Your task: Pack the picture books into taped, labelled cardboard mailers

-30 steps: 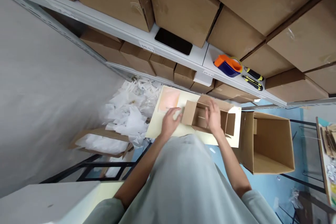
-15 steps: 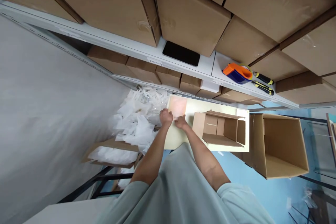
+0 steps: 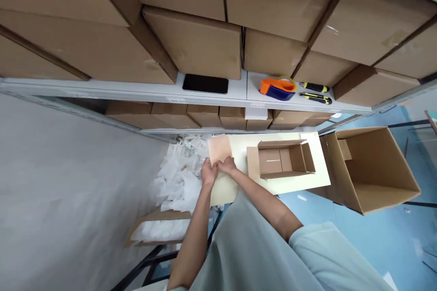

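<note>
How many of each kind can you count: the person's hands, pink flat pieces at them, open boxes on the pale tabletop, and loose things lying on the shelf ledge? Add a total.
Left hand and right hand: 2
Pink flat piece: 1
Open box on the pale tabletop: 1
Black phone: 1
Orange-and-blue tape dispenser: 1
Yellow-and-black tools: 2
Total: 8

On the table [image 3: 239,148], a sheet [image 3: 220,147] lies left of a box [image 3: 253,161]. Scraps [image 3: 180,186] lie left of the table, a carton [image 3: 337,177] right. On the shelf [image 3: 238,84] behind, a tape dispenser [image 3: 278,90] sits between phone [image 3: 205,83] and knives [image 3: 316,98].
</note>
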A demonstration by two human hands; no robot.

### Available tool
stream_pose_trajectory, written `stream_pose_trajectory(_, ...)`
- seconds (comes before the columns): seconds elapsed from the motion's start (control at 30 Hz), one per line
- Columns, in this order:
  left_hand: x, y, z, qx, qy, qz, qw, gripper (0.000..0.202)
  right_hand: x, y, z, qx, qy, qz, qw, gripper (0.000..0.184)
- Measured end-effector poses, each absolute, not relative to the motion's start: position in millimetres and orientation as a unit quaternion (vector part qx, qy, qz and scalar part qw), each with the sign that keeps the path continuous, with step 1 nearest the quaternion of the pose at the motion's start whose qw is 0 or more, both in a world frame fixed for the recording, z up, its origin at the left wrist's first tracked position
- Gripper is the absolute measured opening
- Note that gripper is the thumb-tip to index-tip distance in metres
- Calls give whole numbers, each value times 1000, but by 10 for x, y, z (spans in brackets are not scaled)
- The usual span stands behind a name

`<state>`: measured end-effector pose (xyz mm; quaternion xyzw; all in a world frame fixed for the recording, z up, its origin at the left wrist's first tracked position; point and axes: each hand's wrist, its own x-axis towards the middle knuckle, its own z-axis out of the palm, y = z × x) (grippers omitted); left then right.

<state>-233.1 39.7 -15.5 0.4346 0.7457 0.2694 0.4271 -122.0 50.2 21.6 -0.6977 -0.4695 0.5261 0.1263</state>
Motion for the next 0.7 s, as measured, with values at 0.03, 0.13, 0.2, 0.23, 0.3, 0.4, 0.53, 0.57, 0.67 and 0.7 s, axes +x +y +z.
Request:
stream_pose_trajectory(0.03, -2382, 325, -16, 436, 736, 291, 429, 15, -1212, 444, 346, -702, -463, 522, 143, 80)
stream_pose_trajectory(0.13, -2472, 124, 482, 404, 668, 394, 485, 43, -1009, 225, 844, -688, -480, 483, 252, 106)
stream_pose_trajectory(0.2, -2383, 13, 832, 367, 600, 456, 545, 58, -716, 68, 1196, -676, -474, 461, 326, 121)
stream_pose_trajectory(0.23, -2275, -31, 988, 357, 575, 471, 566, 62, -533, -3, 1354, -672, -460, 465, 347, 125)
stream_pose_trajectory(0.3, -1938, -93, 1231, 357, 544, 477, 591, 64, -127, -125, 1604, -663, -442, 468, 382, 111)
stream_pose_trajectory(0.4, -1247, -144, 1386, 369, 509, 456, 629, 67, 521, -267, 1796, -674, -462, 413, 403, 47)
stream_pose_trajectory(0.53, -430, -248, 1301, 469, 509, 382, 613, 62, 1392, -438, 1841, -691, -550, 321, 341, 30)
stream_pose_trajectory(0.57, -300, -288, 1256, 521, 518, 345, 584, 55, 1594, -473, 1840, -692, -573, 306, 314, 30)
stream_pose_trajectory(0.67, -99, -416, 1117, 680, 529, 215, 460, 37, 2087, -517, 1820, -682, -641, 266, 229, 32)
stream_pose_trajectory(0.7, -78, -457, 1078, 714, 526, 183, 424, 33, 2195, -506, 1799, -674, -663, 257, 202, 32)
